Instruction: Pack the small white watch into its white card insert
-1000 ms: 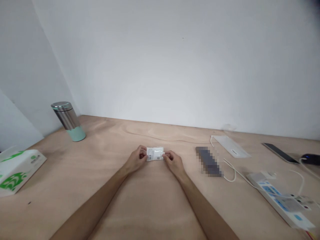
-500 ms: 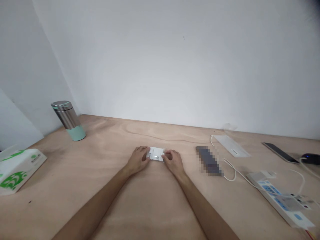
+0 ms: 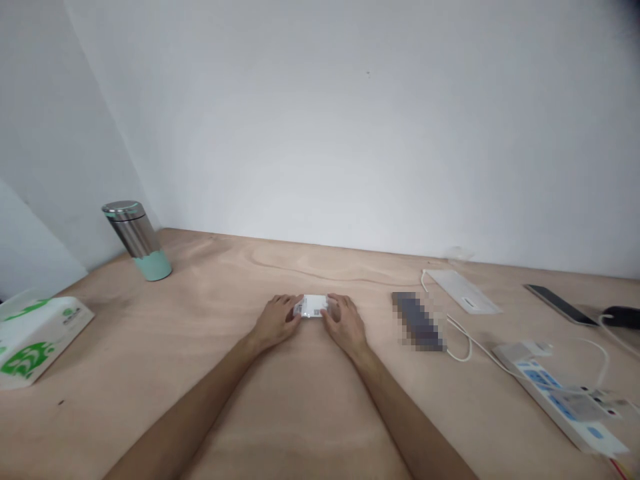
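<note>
A small white printed packet (image 3: 311,306) lies low on the plywood tabletop (image 3: 210,280), straight ahead of me. My left hand (image 3: 277,320) holds its left end with the fingers curled over it. My right hand (image 3: 345,325) cups the right end, and its fingers cover part of the packet. The packet's printed face shows small codes, too small to read.
A steel flask with a mint base (image 3: 139,241) and a white-green tissue box (image 3: 37,337) stand at left. To the right lie a pixelated object (image 3: 417,321), a white flat pad (image 3: 463,291), a phone (image 3: 560,305), a power strip (image 3: 555,400) and white cables.
My hands have drawn closer together over the packet, and my right fingers now cover its right end. The packet's visible face looks different from a second ago.
</note>
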`<state>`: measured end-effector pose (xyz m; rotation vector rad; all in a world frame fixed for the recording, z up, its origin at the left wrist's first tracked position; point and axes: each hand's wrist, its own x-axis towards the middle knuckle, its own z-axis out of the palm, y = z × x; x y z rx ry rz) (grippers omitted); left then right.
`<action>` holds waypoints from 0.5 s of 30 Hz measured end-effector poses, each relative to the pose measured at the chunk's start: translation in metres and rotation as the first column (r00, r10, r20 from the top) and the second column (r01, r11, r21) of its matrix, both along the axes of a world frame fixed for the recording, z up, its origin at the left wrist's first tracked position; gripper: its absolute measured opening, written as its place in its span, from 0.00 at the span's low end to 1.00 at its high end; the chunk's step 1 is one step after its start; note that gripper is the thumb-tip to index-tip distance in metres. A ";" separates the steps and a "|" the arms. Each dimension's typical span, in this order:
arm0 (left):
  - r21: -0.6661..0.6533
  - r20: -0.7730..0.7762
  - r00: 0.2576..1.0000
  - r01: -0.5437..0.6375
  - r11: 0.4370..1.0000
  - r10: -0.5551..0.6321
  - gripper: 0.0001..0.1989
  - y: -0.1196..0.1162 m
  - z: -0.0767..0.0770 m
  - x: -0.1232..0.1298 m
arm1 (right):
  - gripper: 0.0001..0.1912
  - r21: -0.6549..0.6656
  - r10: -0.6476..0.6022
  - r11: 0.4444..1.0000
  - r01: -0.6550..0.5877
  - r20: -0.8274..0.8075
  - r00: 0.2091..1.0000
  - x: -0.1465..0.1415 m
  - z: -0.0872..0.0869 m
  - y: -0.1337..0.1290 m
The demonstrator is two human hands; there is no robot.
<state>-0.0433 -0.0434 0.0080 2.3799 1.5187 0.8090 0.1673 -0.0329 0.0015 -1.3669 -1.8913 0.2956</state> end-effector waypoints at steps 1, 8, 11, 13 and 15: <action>0.003 -0.009 1.000 0.000 1.000 0.000 0.21 0.000 0.000 0.000 | 0.17 -0.003 -0.022 1.000 0.022 -0.010 1.000 0.000 0.001 0.000; -0.002 -0.003 1.000 -0.004 1.000 0.004 0.20 0.001 -0.004 0.000 | 0.14 -0.065 -0.114 0.991 0.117 0.046 0.992 0.007 -0.004 0.007; -0.008 0.048 0.999 0.003 1.000 -0.003 0.20 0.002 -0.004 -0.001 | 0.12 -0.095 -0.030 0.995 0.022 -0.085 0.996 0.008 -0.008 0.011; -0.014 0.060 0.998 0.012 1.000 -0.012 0.20 0.002 -0.004 -0.002 | 0.15 -0.154 0.055 0.984 -0.093 -0.235 0.970 0.007 -0.009 0.013; -0.018 0.065 0.997 0.032 0.999 -0.031 0.21 0.003 -0.004 -0.003 | 0.19 -0.212 0.099 0.960 -0.183 -0.355 0.930 0.007 -0.011 0.014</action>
